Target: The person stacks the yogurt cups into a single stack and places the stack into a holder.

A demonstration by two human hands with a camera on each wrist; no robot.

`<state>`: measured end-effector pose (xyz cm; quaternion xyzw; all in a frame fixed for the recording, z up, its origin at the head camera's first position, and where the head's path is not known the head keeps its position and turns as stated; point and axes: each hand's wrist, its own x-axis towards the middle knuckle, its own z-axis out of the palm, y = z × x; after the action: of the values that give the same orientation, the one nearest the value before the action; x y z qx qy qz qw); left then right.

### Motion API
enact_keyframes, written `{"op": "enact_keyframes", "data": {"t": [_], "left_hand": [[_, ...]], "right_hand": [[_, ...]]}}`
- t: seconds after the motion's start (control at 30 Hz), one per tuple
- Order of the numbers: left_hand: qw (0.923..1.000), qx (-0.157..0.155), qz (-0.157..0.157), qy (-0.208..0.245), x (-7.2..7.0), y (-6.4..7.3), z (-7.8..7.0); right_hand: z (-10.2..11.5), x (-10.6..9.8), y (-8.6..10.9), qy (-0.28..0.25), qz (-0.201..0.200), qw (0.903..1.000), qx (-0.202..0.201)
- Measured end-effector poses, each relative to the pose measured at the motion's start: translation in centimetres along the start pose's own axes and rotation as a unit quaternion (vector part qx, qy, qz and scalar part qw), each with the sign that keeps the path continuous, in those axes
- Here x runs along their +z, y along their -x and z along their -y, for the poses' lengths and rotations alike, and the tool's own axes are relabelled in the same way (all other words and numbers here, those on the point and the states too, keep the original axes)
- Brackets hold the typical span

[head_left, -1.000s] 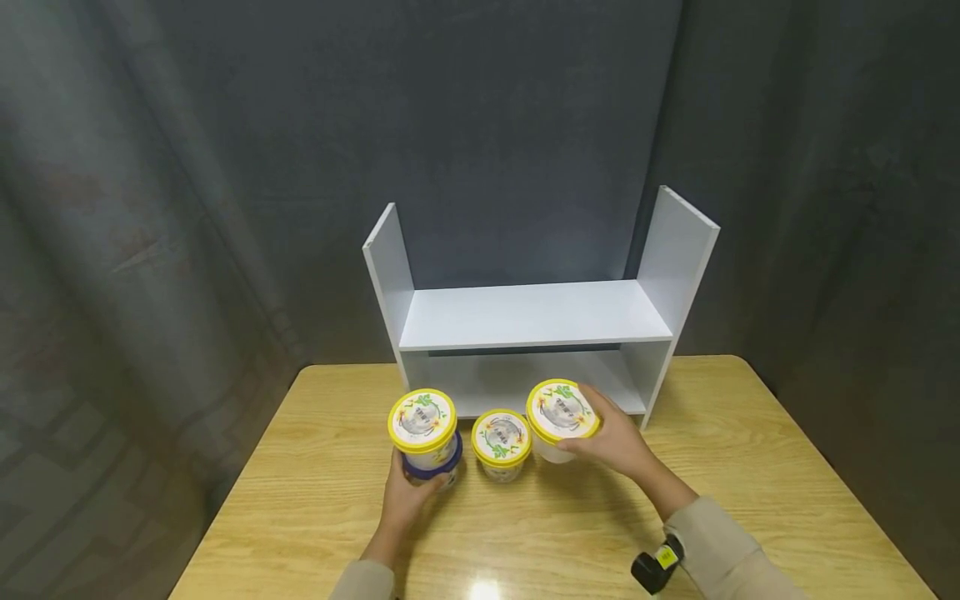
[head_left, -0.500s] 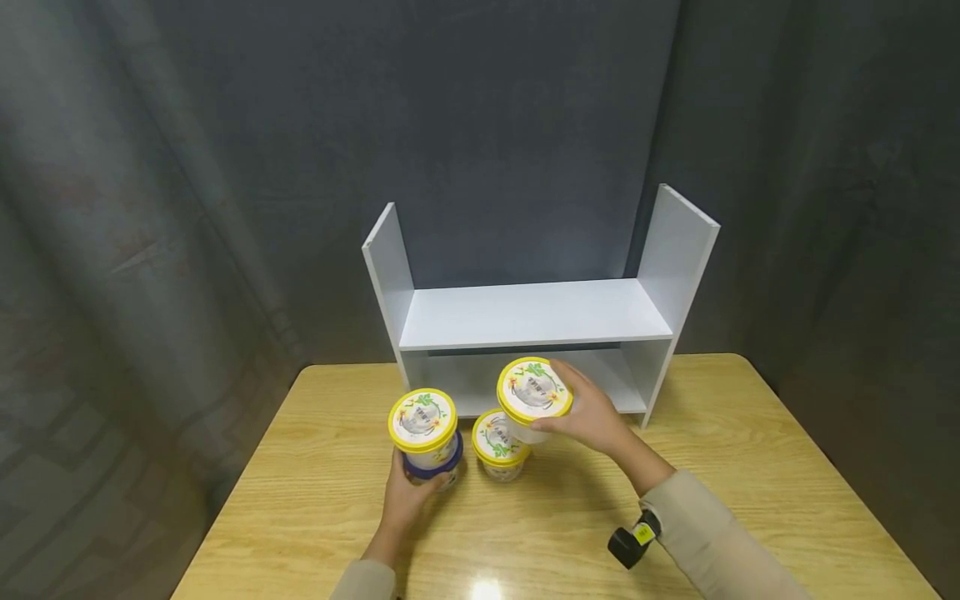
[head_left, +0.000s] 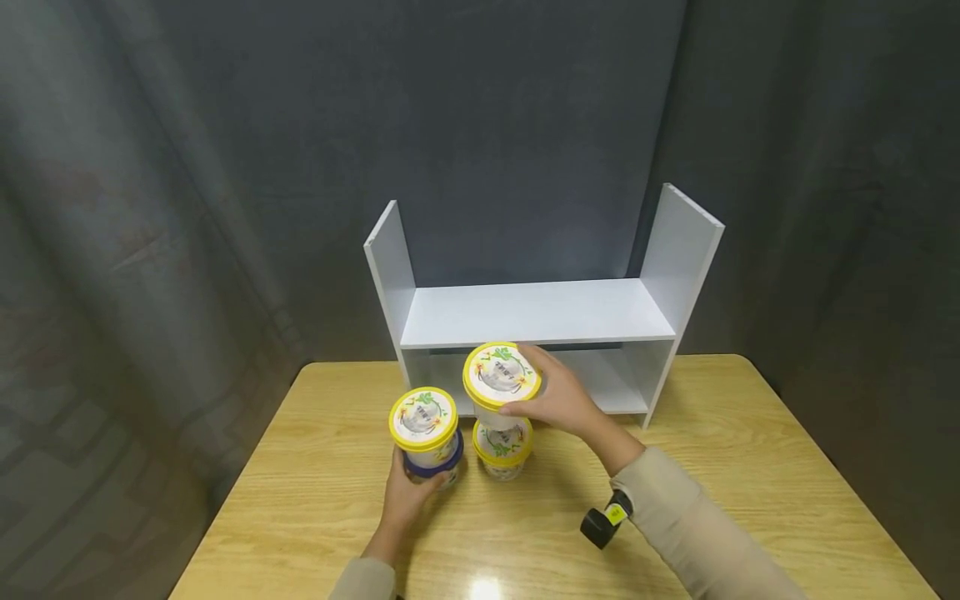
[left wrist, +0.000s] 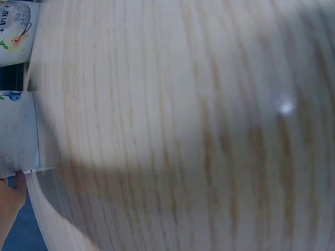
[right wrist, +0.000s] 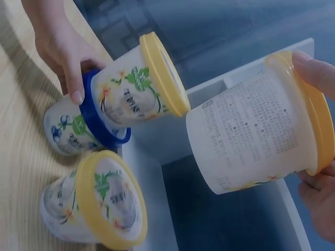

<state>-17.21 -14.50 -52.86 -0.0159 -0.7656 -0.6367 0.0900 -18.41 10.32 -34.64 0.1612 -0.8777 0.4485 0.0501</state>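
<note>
My left hand [head_left: 405, 500] grips a blue-lidded tub [right wrist: 68, 128] printed with blueberries, standing on the table. On its lid rests a yellow-lidded tub [head_left: 422, 417]. Beside this stack stands another yellow-lidded tub [head_left: 501, 462], upright on the wood. My right hand [head_left: 558, 400] holds a third yellow-lidded tub [head_left: 501, 375] by its lid edge, thumb on one side and fingers on the other. In the right wrist view this held tub [right wrist: 246, 130] is in the air, apart from the others. In the left wrist view a fingertip touches the blueberry-printed tub [left wrist: 15, 136] at the left edge.
Just behind the tubs stands a white two-level shelf [head_left: 536, 312] with raised side panels. The light wood table [head_left: 300, 517] reaches out on both sides. Dark curtains [head_left: 525, 142] hang behind and at the sides. A black wrist device [head_left: 603, 518] is strapped at the right sleeve.
My right hand has carried its tub leftward and a little up in the head view, from the right of the single yellow-lidded tub to partly over it. The left hand and its stack have stayed put.
</note>
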Motion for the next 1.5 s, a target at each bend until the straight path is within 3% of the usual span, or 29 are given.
{"op": "enact_keyframes", "data": {"t": [0.33,0.67,0.83,0.93,1.07,1.5], "left_hand": [[0.9998,-0.002,0.009,0.017,-0.1,0.3,-0.8],[0.9999,0.003,0.01,0.007,0.0,0.3,-0.3],[0.9996,0.002,0.021,0.019,-0.1,0.8,-2.3],[0.9998,0.002,0.016,0.014,-0.2,0.8,-1.9],[0.9999,0.002,0.009,0.01,-0.2,0.4,0.0],[0.9998,0.02,0.008,-0.002,-0.5,0.4,0.0]], "right_hand": [[1.7,1.5,-1.5,-0.01,0.019,0.9996,-0.015],[3.0,3.2,-2.9,-0.019,0.037,0.9986,-0.033],[3.3,4.0,-3.5,-0.011,0.047,0.9983,-0.032],[3.4,4.6,-3.8,-0.008,0.05,0.9982,-0.031],[3.5,5.3,-4.1,-0.005,0.062,0.9974,-0.035],[4.5,6.9,-4.5,-0.007,0.084,0.9958,-0.036]]}}
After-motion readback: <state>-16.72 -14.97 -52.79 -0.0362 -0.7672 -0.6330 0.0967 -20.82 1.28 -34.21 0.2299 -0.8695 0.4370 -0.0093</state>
